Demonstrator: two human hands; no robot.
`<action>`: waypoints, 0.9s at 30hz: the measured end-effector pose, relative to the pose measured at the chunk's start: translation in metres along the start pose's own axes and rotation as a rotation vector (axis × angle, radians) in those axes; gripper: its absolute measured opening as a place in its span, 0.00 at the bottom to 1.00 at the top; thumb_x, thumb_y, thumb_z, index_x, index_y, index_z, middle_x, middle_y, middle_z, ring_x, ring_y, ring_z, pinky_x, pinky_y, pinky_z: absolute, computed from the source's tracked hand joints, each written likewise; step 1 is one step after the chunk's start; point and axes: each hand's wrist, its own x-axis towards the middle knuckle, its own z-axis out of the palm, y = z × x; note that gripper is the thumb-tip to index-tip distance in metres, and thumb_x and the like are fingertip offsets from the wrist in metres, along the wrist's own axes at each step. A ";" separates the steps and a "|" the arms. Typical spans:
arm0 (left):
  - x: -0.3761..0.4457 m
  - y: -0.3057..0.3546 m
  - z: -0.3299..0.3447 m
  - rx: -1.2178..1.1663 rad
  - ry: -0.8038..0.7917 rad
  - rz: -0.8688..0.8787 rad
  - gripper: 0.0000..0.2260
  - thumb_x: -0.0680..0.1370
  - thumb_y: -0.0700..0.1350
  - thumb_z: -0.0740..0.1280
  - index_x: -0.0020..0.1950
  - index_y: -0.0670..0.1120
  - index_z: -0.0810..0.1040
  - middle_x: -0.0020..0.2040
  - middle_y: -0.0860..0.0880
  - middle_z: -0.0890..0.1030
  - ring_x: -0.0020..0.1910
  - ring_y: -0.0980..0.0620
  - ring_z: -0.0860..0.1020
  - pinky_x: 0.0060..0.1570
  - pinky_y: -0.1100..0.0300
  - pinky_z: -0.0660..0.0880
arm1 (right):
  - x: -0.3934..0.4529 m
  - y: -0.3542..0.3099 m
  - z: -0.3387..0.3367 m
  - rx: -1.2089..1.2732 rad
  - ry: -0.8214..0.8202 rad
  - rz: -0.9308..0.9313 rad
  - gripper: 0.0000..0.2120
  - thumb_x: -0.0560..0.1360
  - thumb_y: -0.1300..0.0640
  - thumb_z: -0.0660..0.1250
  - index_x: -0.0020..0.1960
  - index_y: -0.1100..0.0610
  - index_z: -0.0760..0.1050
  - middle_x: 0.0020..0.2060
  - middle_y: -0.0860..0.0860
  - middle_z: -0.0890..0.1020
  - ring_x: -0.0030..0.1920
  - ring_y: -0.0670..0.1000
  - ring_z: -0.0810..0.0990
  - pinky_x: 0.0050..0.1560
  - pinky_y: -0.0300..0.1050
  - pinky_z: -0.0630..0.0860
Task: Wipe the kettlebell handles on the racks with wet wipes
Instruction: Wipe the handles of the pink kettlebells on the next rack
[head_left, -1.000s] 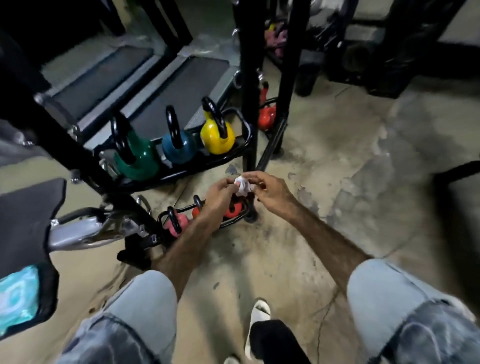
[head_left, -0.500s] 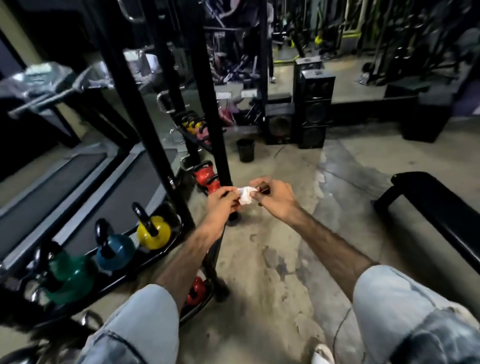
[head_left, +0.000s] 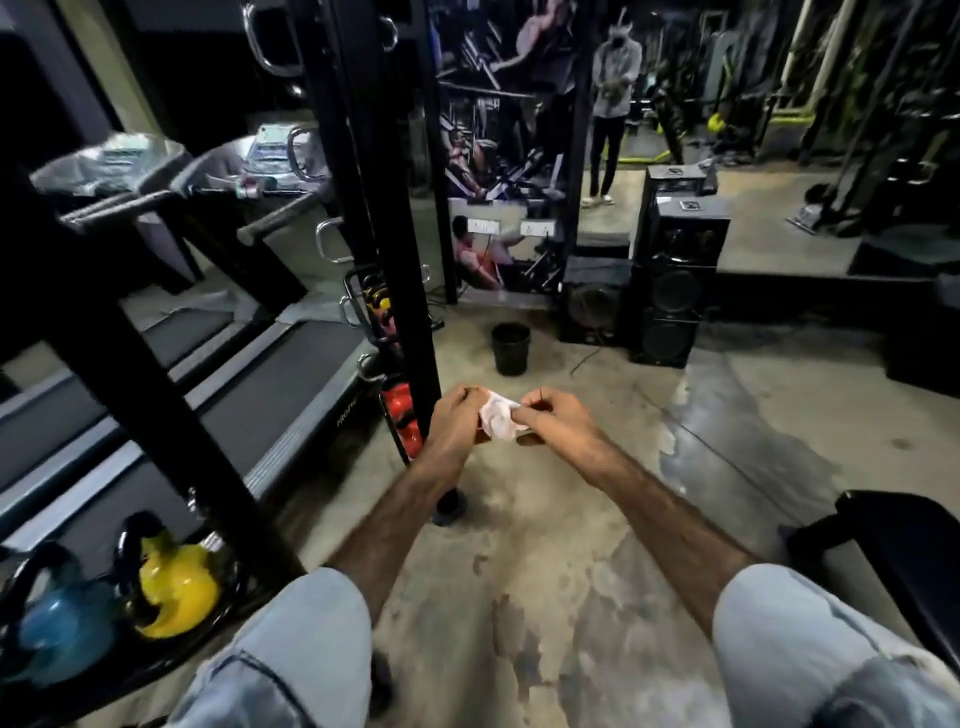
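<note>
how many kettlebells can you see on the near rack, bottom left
2: a blue kettlebell at the far left edge and a yellow kettlebell just right of it. More may sit beyond the frame's left edge; red ones sit on a separate rack farther off.

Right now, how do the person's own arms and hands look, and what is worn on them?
Both forearms are bare from elbow to wrist. The left hand and right hand carry no gloves, and no watch or ring is visible. Light blue denim-like sleeves end at the elbows.
</note>
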 end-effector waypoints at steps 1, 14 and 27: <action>0.014 -0.001 0.004 0.000 -0.005 0.009 0.07 0.75 0.45 0.63 0.39 0.48 0.79 0.38 0.42 0.79 0.38 0.44 0.77 0.38 0.50 0.74 | 0.013 0.000 -0.002 0.036 -0.023 0.006 0.04 0.73 0.64 0.71 0.47 0.61 0.77 0.42 0.55 0.81 0.37 0.48 0.80 0.37 0.39 0.82; 0.317 0.044 0.074 -0.107 -0.123 -0.018 0.07 0.77 0.45 0.68 0.49 0.42 0.80 0.44 0.43 0.82 0.42 0.51 0.80 0.42 0.58 0.80 | 0.365 -0.024 -0.035 0.006 -0.114 -0.104 0.08 0.71 0.64 0.69 0.47 0.54 0.79 0.45 0.57 0.84 0.42 0.53 0.83 0.40 0.48 0.83; 0.587 0.039 0.129 -0.116 0.308 -0.040 0.09 0.78 0.41 0.67 0.56 0.38 0.75 0.50 0.41 0.81 0.43 0.48 0.82 0.36 0.57 0.81 | 0.662 -0.009 -0.009 -0.048 -0.317 -0.209 0.04 0.74 0.56 0.71 0.46 0.56 0.82 0.38 0.48 0.84 0.39 0.47 0.83 0.37 0.35 0.78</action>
